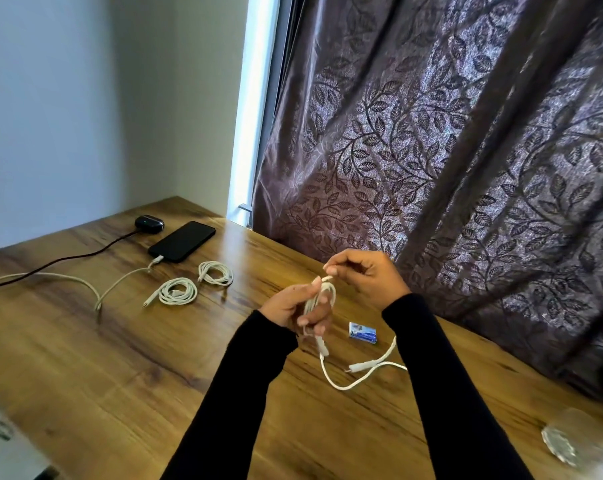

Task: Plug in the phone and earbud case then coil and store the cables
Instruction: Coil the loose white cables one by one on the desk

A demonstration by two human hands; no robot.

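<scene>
- Left hand [298, 308]: raised above the counter [127, 358], fingers curled round several loops of a white cable [322, 296]; the loops run over the fingers and hang below the palm.
- Right hand [366, 275]: thumb and forefinger pinch one end of the same white cable, held just beside the top of the loops in the left hand.
- Free tail of that cable drops from the left hand to the counter, curves along the wood and passes under the right black sleeve [442, 386]; a connector plug [357, 368] lies on the counter near that curve.
- Phone [182, 241]: flat, screen dark, far left part of the counter; a white charging cable [85, 284] is plugged into its near end and trails off to the left edge.
- Earbud case [149, 223]: dark, just beyond the phone near the wall; a dark cable [68, 258] meets its left side and runs off left.
- Two coiled white cables lie on the counter in front of the phone, close together but apart: the left coil [175, 292] and the right coil [216, 273].
- Small blue and white box [363, 332]: on the counter between the two forearms.
- Clear crinkled wrapper [570, 441]: near right corner, blurred.
- Patterned purple curtain [449, 133] hangs behind the counter.
</scene>
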